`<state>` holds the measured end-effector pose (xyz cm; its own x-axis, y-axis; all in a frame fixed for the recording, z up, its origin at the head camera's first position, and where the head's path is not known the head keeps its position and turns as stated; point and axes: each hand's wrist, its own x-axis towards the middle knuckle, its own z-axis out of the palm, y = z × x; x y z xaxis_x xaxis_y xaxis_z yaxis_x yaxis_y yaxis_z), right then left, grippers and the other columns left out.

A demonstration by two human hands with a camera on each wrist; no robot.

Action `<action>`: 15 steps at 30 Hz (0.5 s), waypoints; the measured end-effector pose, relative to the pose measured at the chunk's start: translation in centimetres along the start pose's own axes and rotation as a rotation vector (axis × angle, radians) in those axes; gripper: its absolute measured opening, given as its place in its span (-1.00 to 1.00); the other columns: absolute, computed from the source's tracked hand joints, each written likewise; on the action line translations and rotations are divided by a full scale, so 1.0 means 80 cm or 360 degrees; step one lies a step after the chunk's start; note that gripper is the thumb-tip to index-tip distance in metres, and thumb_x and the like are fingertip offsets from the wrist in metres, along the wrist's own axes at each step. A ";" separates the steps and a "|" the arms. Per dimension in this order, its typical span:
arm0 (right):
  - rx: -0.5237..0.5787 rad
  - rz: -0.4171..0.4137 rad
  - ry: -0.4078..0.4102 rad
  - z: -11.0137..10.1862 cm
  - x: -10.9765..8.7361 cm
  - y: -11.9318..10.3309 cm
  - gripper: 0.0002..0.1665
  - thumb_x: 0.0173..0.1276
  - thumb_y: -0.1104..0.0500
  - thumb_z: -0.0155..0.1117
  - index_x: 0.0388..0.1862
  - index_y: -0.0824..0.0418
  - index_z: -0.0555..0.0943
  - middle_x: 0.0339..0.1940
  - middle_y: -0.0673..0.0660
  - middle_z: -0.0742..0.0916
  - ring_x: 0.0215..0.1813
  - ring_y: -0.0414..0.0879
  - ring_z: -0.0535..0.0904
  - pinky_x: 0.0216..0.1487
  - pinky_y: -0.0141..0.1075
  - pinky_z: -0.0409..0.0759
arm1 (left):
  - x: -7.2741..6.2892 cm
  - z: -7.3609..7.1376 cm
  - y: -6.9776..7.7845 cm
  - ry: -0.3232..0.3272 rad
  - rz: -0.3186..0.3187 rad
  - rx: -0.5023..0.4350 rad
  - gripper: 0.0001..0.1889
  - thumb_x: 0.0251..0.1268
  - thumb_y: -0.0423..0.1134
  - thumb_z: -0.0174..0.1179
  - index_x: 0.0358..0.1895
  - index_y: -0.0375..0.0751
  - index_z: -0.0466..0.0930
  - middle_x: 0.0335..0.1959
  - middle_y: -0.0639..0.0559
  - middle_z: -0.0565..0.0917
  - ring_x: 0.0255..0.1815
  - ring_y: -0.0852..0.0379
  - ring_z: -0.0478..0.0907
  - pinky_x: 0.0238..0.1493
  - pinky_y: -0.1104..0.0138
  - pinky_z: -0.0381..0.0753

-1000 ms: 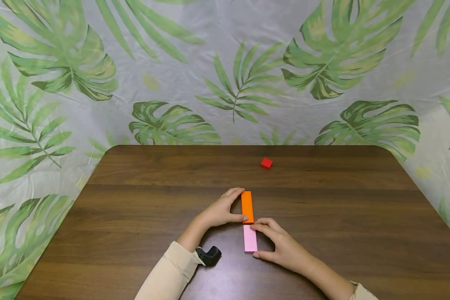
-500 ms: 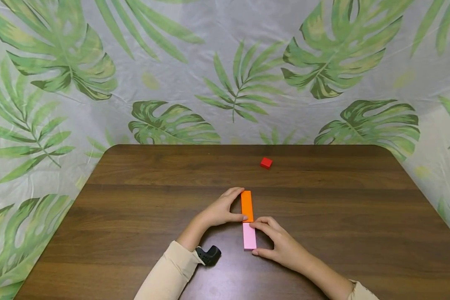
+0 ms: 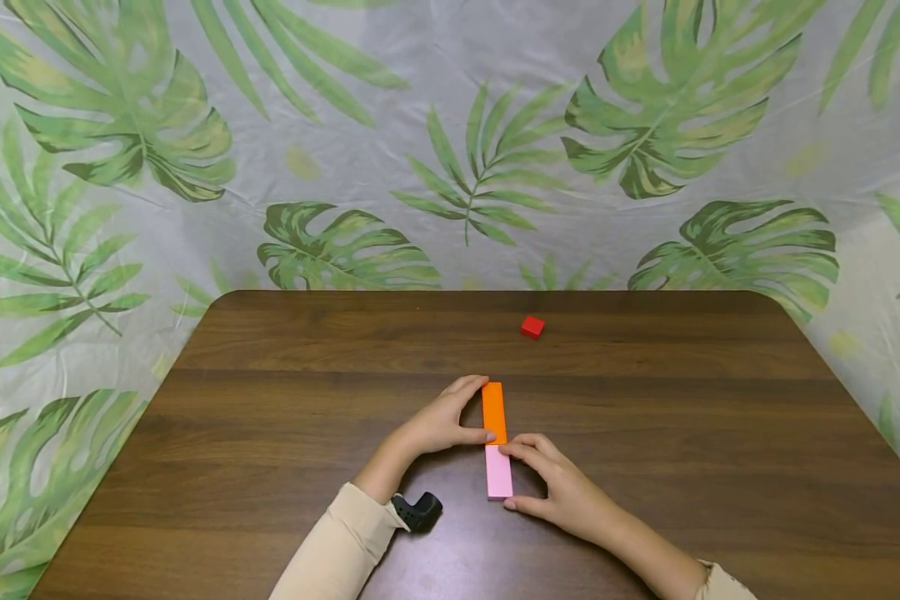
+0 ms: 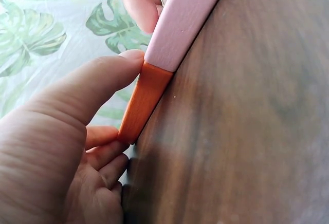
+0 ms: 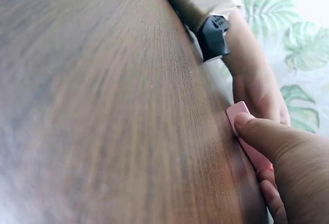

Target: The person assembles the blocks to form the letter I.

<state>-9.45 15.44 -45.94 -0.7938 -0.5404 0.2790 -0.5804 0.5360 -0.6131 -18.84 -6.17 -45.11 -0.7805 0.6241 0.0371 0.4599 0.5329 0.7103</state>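
Just on the near side of the orange block (image 3: 494,410), the pink block (image 3: 498,472) is set end to end with it, the two ends seemingly touching at one seam. One long axis is shared by both, running from near to far across the dark wooden table (image 3: 307,358). On its left, the orange block is flanked by the left hand (image 3: 441,423), by whose thumb and fingers it is grasped near its two ends. Nearer than the orange block and to its right, the right hand (image 3: 562,487) is placed, with the pink block pinched between thumb and fingers; how firmly cannot be told, as the fingertips are partly hidden.

Beyond the orange block, slightly to its right and well apart, a small red block (image 3: 532,326) is seen. Farther behind the orange block, past the table's far edge, a leaf-patterned cloth (image 3: 345,167) is hung.
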 end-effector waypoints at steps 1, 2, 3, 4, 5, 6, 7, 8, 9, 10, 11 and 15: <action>0.0002 0.0003 -0.0002 0.000 0.000 0.000 -0.30 0.04 -0.09 0.36 0.17 0.07 0.42 0.10 -0.08 0.39 0.10 -0.16 0.36 0.06 -0.16 0.40 | 0.000 0.000 0.000 -0.0002 -0.0004 0.0003 -0.13 -0.01 -0.01 0.30 0.36 -0.23 0.08 0.34 -0.10 0.12 0.33 0.05 0.04 0.27 0.17 0.06; 0.0005 0.0005 -0.0003 0.000 0.000 0.000 -0.30 0.04 -0.09 0.36 0.17 0.06 0.42 0.10 -0.08 0.39 0.10 -0.16 0.36 0.06 -0.16 0.40 | 0.000 0.000 0.000 -0.0002 -0.0007 0.0003 -0.13 -0.01 0.00 0.29 0.36 -0.22 0.07 0.35 -0.09 0.12 0.33 0.06 0.04 0.27 0.18 0.07; 0.0009 0.0007 -0.0003 0.001 0.000 0.001 -0.30 0.04 -0.09 0.36 0.17 0.06 0.42 0.10 -0.08 0.39 0.10 -0.16 0.36 0.06 -0.16 0.40 | -0.001 0.000 0.000 0.0000 -0.0009 0.0000 -0.13 0.00 0.01 0.28 0.36 -0.23 0.07 0.35 -0.08 0.12 0.33 0.07 0.04 0.26 0.18 0.07; 0.0012 0.0008 -0.0004 0.001 0.000 0.001 -0.29 0.03 -0.09 0.37 0.17 0.06 0.41 0.10 -0.08 0.39 0.10 -0.16 0.36 0.06 -0.16 0.40 | -0.001 0.001 0.000 0.0005 -0.0010 -0.0005 -0.13 0.01 0.02 0.28 0.36 -0.23 0.06 0.35 -0.07 0.11 0.33 0.07 0.04 0.26 0.18 0.08; 0.0016 0.0010 -0.0004 0.001 0.000 0.001 -0.29 0.03 -0.09 0.37 0.17 0.06 0.41 0.10 -0.08 0.39 0.10 -0.16 0.36 0.06 -0.16 0.40 | -0.002 0.001 0.001 0.0012 -0.0007 -0.0010 -0.13 0.02 0.03 0.27 0.36 -0.24 0.05 0.35 -0.06 0.11 0.33 0.07 0.05 0.26 0.18 0.08; 0.0019 0.0009 -0.0004 0.001 0.000 0.001 -0.29 0.03 -0.09 0.37 0.17 0.06 0.41 0.10 -0.08 0.39 0.10 -0.16 0.36 0.06 -0.16 0.40 | -0.002 0.001 0.001 0.0021 -0.0003 -0.0020 -0.12 0.03 0.03 0.26 0.37 -0.25 0.04 0.35 -0.06 0.10 0.33 0.08 0.05 0.26 0.18 0.09; 0.0023 0.0009 -0.0005 0.001 0.000 0.001 -0.29 0.03 -0.09 0.37 0.18 0.06 0.41 0.10 -0.08 0.39 0.10 -0.16 0.36 0.06 -0.16 0.39 | -0.003 0.001 0.001 0.0032 0.0006 -0.0030 -0.12 0.03 0.03 0.26 0.37 -0.25 0.04 0.35 -0.06 0.09 0.33 0.08 0.05 0.25 0.18 0.10; 0.0026 0.0010 -0.0007 0.001 -0.001 0.001 -0.29 0.03 -0.09 0.37 0.18 0.06 0.40 0.11 -0.08 0.39 0.10 -0.16 0.36 0.06 -0.16 0.39 | -0.004 0.002 0.001 0.0043 0.0011 -0.0042 -0.12 0.03 0.03 0.25 0.37 -0.25 0.03 0.36 -0.06 0.08 0.33 0.08 0.05 0.25 0.17 0.10; 0.0030 0.0010 -0.0008 0.001 -0.001 0.001 -0.28 0.03 -0.09 0.37 0.18 0.06 0.40 0.11 -0.08 0.39 0.10 -0.16 0.36 0.06 -0.16 0.39 | -0.005 0.002 0.001 0.0056 0.0020 -0.0055 -0.12 0.03 0.03 0.26 0.37 -0.25 0.03 0.36 -0.07 0.07 0.32 0.08 0.05 0.25 0.16 0.11; 0.0035 0.0011 -0.0010 0.001 -0.001 0.001 -0.28 0.03 -0.09 0.36 0.18 0.06 0.39 0.11 -0.08 0.39 0.10 -0.16 0.36 0.06 -0.17 0.39 | -0.006 0.003 0.001 0.0068 0.0030 -0.0065 -0.12 0.03 0.04 0.26 0.37 -0.25 0.03 0.36 -0.07 0.07 0.33 0.07 0.05 0.25 0.15 0.11; 0.0039 0.0012 -0.0011 0.001 -0.001 0.001 -0.28 0.03 -0.09 0.37 0.18 0.06 0.39 0.11 -0.08 0.39 0.10 -0.16 0.36 0.06 -0.17 0.39 | -0.008 0.003 0.001 0.0080 0.0039 -0.0076 -0.11 0.03 0.04 0.26 0.37 -0.24 0.03 0.36 -0.08 0.07 0.32 0.07 0.05 0.24 0.15 0.11; 0.0050 0.0001 -0.0002 0.001 -0.001 0.001 -0.27 0.03 -0.07 0.38 0.18 0.07 0.39 0.11 -0.08 0.39 0.09 -0.17 0.37 0.05 -0.17 0.40 | -0.015 0.006 0.002 0.0101 0.0055 -0.0098 -0.11 -0.01 0.05 0.29 0.38 -0.17 0.05 0.36 -0.07 0.07 0.32 0.07 0.04 0.23 0.12 0.12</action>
<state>-9.42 15.47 -46.04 -0.7939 -0.5409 0.2779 -0.5739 0.5155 -0.6363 -17.66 -6.58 -45.38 -0.7907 0.6030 0.1053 0.4616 0.4745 0.7495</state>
